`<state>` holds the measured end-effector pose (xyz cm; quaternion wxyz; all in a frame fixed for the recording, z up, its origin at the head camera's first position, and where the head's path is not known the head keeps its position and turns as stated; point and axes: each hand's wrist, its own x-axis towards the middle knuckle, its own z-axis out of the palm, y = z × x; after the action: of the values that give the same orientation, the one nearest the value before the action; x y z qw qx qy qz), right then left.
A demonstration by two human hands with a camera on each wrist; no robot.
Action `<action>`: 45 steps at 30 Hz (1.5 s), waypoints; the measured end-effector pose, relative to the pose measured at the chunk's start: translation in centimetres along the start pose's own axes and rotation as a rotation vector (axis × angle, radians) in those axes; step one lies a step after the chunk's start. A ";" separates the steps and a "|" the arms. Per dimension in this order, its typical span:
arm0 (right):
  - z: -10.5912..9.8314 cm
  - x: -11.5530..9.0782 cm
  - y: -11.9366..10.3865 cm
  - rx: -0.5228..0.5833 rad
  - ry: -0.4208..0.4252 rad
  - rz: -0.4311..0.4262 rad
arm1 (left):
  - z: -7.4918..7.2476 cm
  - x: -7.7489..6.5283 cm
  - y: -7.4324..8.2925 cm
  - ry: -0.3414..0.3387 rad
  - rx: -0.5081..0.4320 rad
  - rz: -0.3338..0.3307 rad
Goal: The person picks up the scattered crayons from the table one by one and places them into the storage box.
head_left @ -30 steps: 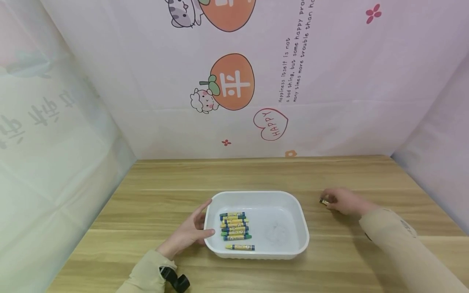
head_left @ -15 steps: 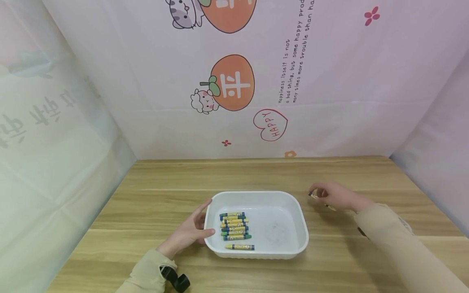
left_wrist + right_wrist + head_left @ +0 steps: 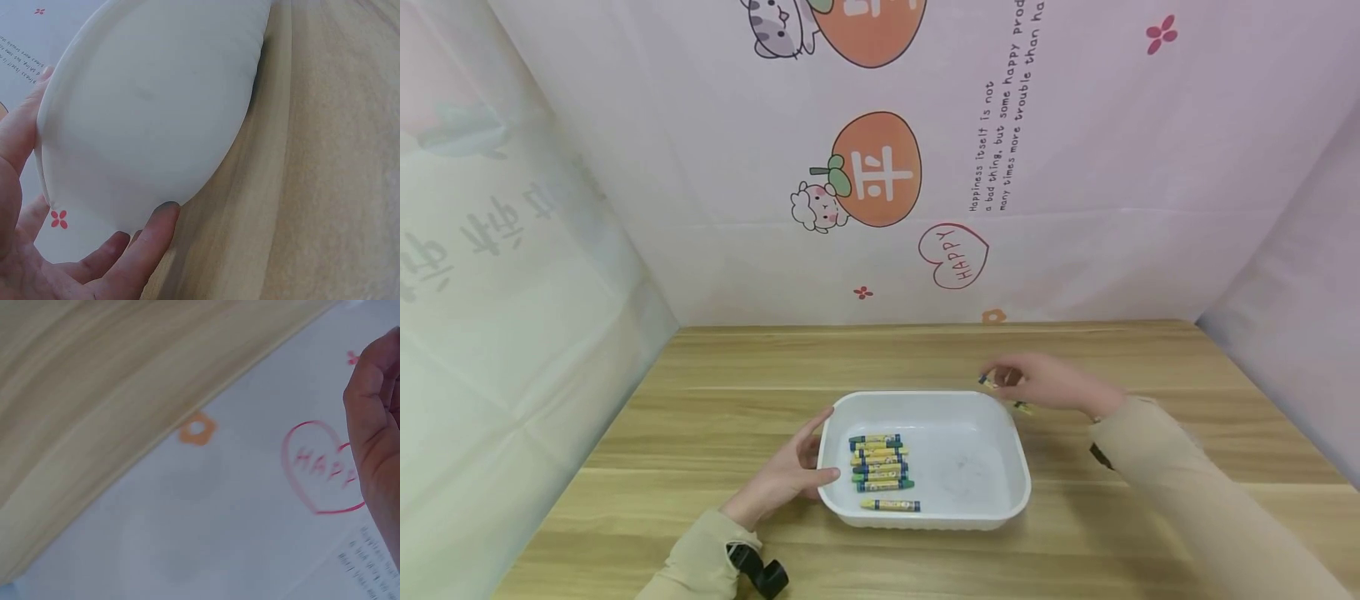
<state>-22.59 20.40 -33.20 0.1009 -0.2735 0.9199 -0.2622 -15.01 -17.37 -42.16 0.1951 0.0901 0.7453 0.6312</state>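
Note:
A white plastic tray (image 3: 925, 523) stands on the wooden table. My left hand (image 3: 786, 479) grips its left end, with a thumb over the rim; in the left wrist view, fingers (image 3: 147, 244) press the outer wall. Several crayons (image 3: 880, 462) lie side by side in the tray's left part, and a yellow crayon (image 3: 890, 506) is set slightly apart at the front. Above the far right corner, my right hand (image 3: 1048, 383) pinches a crayon (image 3: 987, 381). A yellowish piece shows below the palm; I cannot tell whether it is the same crayon. In the right wrist view, only the hand's edge (image 3: 375, 431) appears.
The wooden table (image 3: 737, 358) extends around the tray. Behind it rises a white printed cloth wall (image 3: 737, 275), with further cloth walls at left and right. A black strap (image 3: 758, 571) hangs at my left wrist.
My right hand has moved left with the crayon, from the table right of the tray to above its far right corner. The left hand and the tray have stayed about where they were.

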 end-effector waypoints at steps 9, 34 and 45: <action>2.3 3.5 -7.4 -0.002 -0.192 -0.106 | 0.1 0.1 0.2 0.003 0.005 0.001; 5.5 3.8 -9.4 0.005 -0.334 -0.161 | 0.4 0.2 0.1 -0.013 -0.015 0.008; 2.6 -3.0 -4.6 0.214 -0.053 -0.158 | 0.0 -0.3 0.2 0.033 0.171 0.079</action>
<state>-17.20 17.63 -32.74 0.1326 -0.3395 0.8594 -0.3586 -14.70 -17.43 -41.93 0.1493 0.1252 0.7953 0.5740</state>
